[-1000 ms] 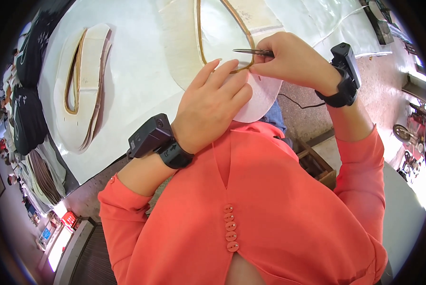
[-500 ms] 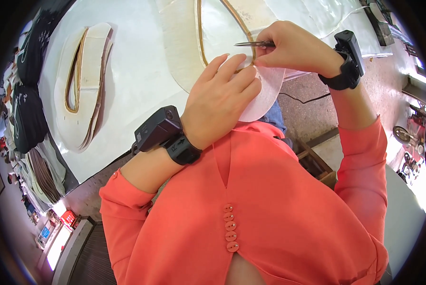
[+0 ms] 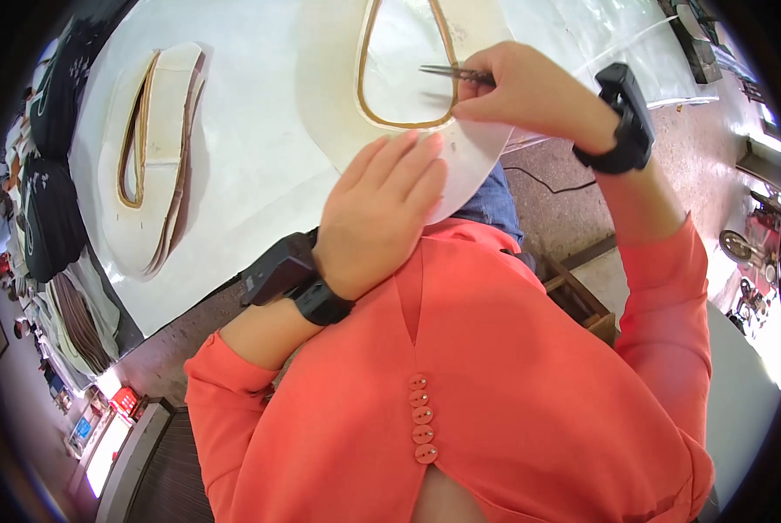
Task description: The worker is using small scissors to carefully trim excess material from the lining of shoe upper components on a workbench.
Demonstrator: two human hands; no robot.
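Top centre of frame: right hand (image 3: 530, 91) pinched on small scissors (image 3: 456, 74), tips over the cream fabric piece (image 3: 338, 96) with tan piping. Left hand (image 3: 382, 218) lies flat, fingers together, pinning its near edge. Risk: fabric creeping under the palm, blades nicking the piping.

the left hand (image 3: 382, 209) is lying flat on the near edge of a cream fabric piece (image 3: 329, 96) with a tan-trimmed opening, while the right hand (image 3: 530, 91) is pinching small scissors (image 3: 451, 73) over the trim. to the left, a similar stack (image 3: 151, 157) is resting on the white table (image 3: 251, 200).
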